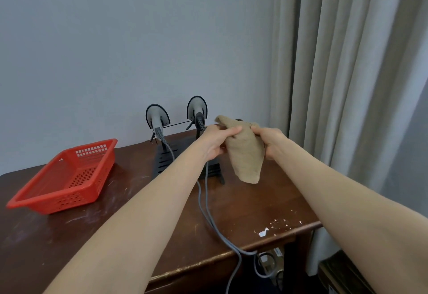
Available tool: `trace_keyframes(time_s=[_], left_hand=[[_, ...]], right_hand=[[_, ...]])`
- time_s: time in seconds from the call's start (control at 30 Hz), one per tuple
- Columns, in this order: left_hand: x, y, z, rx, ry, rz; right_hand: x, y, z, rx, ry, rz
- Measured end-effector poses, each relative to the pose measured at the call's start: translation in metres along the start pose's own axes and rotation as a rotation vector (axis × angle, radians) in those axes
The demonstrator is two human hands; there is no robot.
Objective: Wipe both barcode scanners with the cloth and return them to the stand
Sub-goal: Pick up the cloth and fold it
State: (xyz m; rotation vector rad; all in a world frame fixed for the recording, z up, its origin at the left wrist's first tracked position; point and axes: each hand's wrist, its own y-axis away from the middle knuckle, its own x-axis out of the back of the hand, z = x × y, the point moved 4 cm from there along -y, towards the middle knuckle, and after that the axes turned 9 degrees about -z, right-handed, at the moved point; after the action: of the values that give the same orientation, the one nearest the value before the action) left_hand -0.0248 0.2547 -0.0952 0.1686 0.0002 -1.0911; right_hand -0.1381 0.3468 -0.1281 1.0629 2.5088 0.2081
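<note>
The left hand [213, 143] covers the handle's lower end on the right scanner [196, 108] and the post of the stand [165, 159] beneath. The cloth [245, 154] hides fingertips of that hand and the right hand [271, 142], plus something dark behind its top edge (can't tell what). Both cables [207, 210] drop past the table [254, 201] edge; one runs out at the bottom.

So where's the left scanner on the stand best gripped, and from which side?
Probably take the left scanner by its grey handle, below the head, from the front. It sits head-up in the stand, handle slanting toward the viewer, cable leaving its end; the wall is behind.
</note>
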Motion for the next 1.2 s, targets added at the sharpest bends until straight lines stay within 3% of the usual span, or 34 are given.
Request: trace_keyframes(time_s=[0.1, 0.2, 0.37, 0.5, 0.63, 0.83, 1.0, 1.1, 1.2], left_hand=[[0.003, -0.001, -0.001, 0.003, 0.004, 0.019], [0.004, -0.004, -0.002, -0.023, 0.006, 0.055], [0.01, -0.007, 0.005, -0.087, -0.068, 0.182], [0.019, -0.005, 0.012, -0.137, -0.128, 0.265], [0.021, -0.007, 0.004, -0.07, -0.131, 0.232], [0.007, -0.004, -0.01, 0.126, -0.185, 0.199], [-0.004, -0.003, -0.02, 0.306, -0.094, 0.124], [-0.01, -0.005, -0.02, 0.263, 0.153, 0.098], [-0.006, -0.008, -0.014, 0.103, 0.285, 0.172]], right_hand=[[0.008, -0.005, 0.001, 0.047, -0.005, 0.005], [0.003, -0.002, 0.005, -0.028, 0.007, -0.23], [-0.001, 0.008, 0.007, -0.038, 0.349, -0.408], [0.005, 0.005, 0.004, -0.001, 0.369, -0.215], [0.007, 0.008, 0.003, -0.009, 0.234, -0.161], [0.002, 0.009, 0.004, -0.078, -0.047, -0.2], [-0.005, 0.009, 0.0, -0.048, -0.157, -0.267], [-0.01, 0.011, 0.0, -0.058, -0.21, -0.331], [-0.012, 0.011, 0.002, -0.064, -0.116, -0.274]])
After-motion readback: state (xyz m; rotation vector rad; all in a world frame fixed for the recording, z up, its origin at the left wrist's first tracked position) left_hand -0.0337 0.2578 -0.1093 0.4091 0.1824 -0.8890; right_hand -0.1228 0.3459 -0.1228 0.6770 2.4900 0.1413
